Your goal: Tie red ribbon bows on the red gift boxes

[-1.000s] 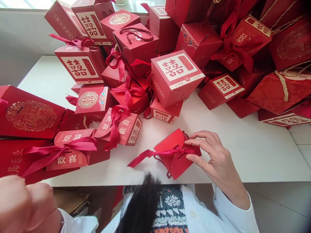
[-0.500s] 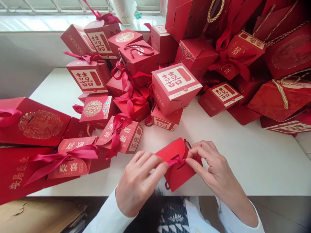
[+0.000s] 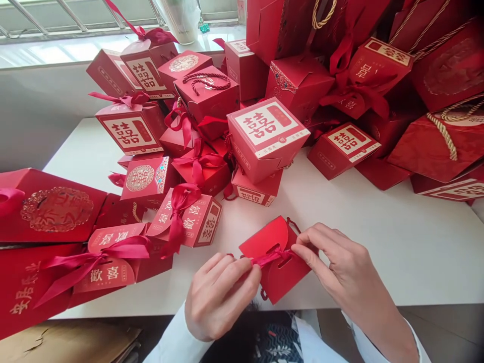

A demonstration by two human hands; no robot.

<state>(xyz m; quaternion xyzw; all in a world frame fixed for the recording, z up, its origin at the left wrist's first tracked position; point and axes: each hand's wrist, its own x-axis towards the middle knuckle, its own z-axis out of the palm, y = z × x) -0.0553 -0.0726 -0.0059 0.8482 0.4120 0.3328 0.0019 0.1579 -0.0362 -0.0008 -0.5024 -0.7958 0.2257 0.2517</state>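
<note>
A box (image 3: 289, 285) lies near the front edge of the table (image 3: 397, 252), a ribbon (image 3: 278, 256) across its top, between the left hand (image 3: 223, 292) and the right hand (image 3: 336, 267). Behind it, one carton (image 3: 268, 128) rests on another in a pile (image 3: 207, 93). Bags (image 3: 449, 70) sit at far right. Behind the pile, a cup (image 3: 181, 25) stands on the windowsill (image 3: 75, 53). Cardboard (image 3: 64, 343) lies below the table, at left.

Red boxes (image 3: 212, 103) crowded the back of the white surface (image 3: 378, 242)
A larger box (image 3: 260, 159) rested on a smaller box (image 3: 259, 191) — a gold rope handle (image 3: 447, 137) hung at right; a pale cup (image 3: 181, 22) stood on the windowsill (image 3: 68, 52) — brown cardboard (image 3: 71, 343) lay lower down.
</note>
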